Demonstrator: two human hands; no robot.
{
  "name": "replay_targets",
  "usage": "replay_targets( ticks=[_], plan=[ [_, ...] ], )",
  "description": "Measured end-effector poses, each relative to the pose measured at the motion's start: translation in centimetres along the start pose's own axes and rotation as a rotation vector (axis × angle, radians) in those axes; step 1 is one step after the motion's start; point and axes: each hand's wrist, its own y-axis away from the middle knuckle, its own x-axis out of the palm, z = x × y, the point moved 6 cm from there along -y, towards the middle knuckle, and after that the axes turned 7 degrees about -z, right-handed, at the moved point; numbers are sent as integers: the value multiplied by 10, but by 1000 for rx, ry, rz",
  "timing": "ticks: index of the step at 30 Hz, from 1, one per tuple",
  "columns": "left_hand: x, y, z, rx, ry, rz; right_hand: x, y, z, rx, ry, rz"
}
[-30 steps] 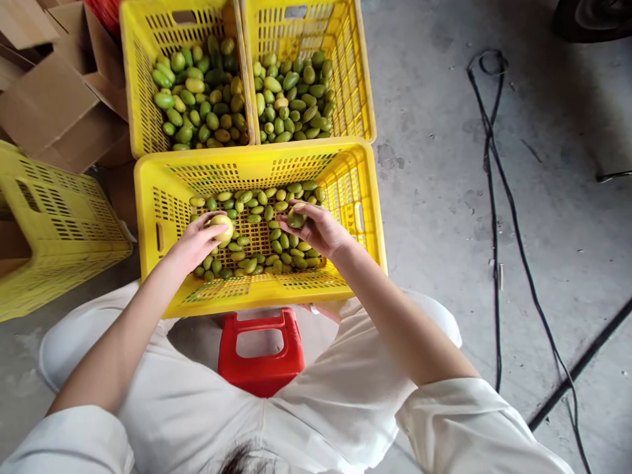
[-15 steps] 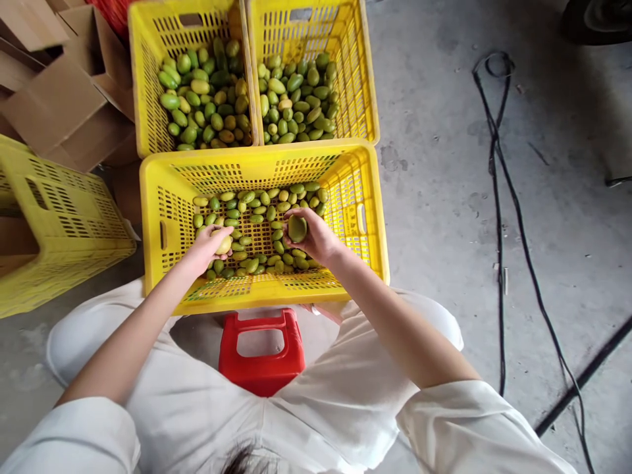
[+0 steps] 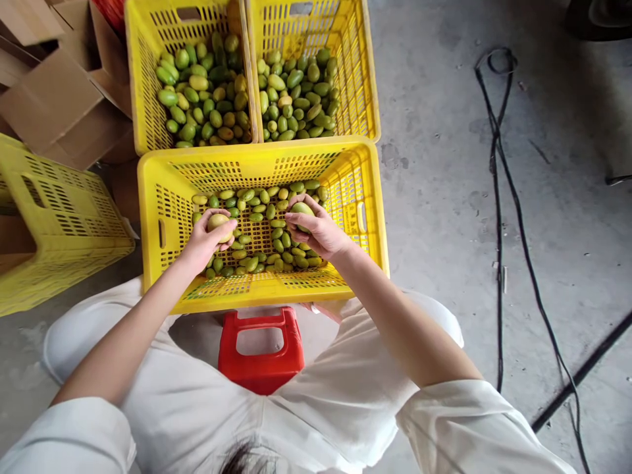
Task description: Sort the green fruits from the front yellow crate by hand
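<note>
While the left hand (image 3: 203, 242) curls fingers round a yellowish fruit (image 3: 216, 222), the right hand (image 3: 323, 232) likewise encloses a green fruit (image 3: 302, 210).

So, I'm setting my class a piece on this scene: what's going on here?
A person's left hand holds a yellowish fruit, and the right hand grips a greener fruit, both over the near yellow crate. Loose green and yellowish fruits lie spread inside it, with patches of its slotted bottom showing. Just beyond stand two more yellow crates, each with fruit piled in it.
</note>
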Motion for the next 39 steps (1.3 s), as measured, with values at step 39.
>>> replay_targets(
  ticks=[39],
  plan=[
    [5,1,-5,-194,221,108,-9,-10,4,41,-313,-127]
  ],
)
